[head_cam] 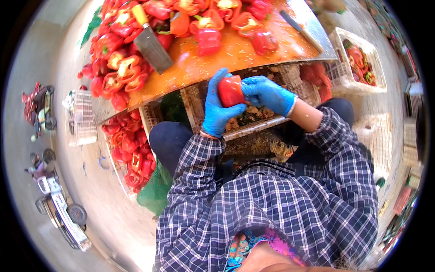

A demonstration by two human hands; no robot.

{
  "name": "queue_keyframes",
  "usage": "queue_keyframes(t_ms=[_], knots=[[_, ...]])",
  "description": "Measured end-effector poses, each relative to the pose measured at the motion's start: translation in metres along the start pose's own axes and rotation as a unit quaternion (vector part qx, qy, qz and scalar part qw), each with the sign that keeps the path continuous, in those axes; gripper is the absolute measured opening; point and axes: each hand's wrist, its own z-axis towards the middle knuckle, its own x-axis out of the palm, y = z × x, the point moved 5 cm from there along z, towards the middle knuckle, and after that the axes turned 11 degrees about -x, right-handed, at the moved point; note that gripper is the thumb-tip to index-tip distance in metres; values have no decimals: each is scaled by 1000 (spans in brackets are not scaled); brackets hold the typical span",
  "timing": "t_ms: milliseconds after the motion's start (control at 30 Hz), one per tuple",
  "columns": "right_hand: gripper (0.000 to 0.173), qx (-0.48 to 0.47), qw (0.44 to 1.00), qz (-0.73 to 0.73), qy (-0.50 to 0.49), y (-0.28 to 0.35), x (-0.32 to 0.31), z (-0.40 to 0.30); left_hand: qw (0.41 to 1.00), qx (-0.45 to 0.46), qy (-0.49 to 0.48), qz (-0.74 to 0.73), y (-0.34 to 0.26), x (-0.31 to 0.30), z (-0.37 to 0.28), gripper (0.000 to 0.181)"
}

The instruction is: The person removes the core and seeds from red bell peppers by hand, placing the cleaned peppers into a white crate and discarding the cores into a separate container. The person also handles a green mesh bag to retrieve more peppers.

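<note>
My left hand (219,107), in a blue glove, holds a red bell pepper (231,91) over a crate of scraps just below the table edge. My right hand (266,93), also gloved in blue, has its fingers at the pepper's right end; whether they hold anything else is hidden. On the orange tabletop (190,64) lie a cleaver with a yellow handle (153,49) and, at the right, a knife with a wooden handle (300,30). Cut and whole red peppers (125,71) are heaped along the table's left and far side.
Between my knees stands a plastic crate (255,128) with pepper scraps. A crate of red peppers (131,149) is at the left, beside a green net (158,190). Another white crate (360,61) with peppers stands at the right. Parked vehicles are at the far left.
</note>
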Motion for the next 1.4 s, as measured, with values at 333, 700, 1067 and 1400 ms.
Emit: queue_keyframes(t_ms=[333, 700, 1067, 1400], knots=[[44, -68, 717, -693, -20, 30, -2, -44, 841, 193, -462, 203, -130, -148, -136, 87], [31, -56, 767, -638, 52, 23, -3, -28, 586, -174, -319, 724, 36, -342, -203, 48], [74, -216, 720, -614, -242, 111, -127, -1, 689, -146, -377, 602, 5, -352, -146, 38], [54, -184, 971, 47, -142, 74, -113, 18, 966, 47, -232, 103, -112, -56, -67, 29]])
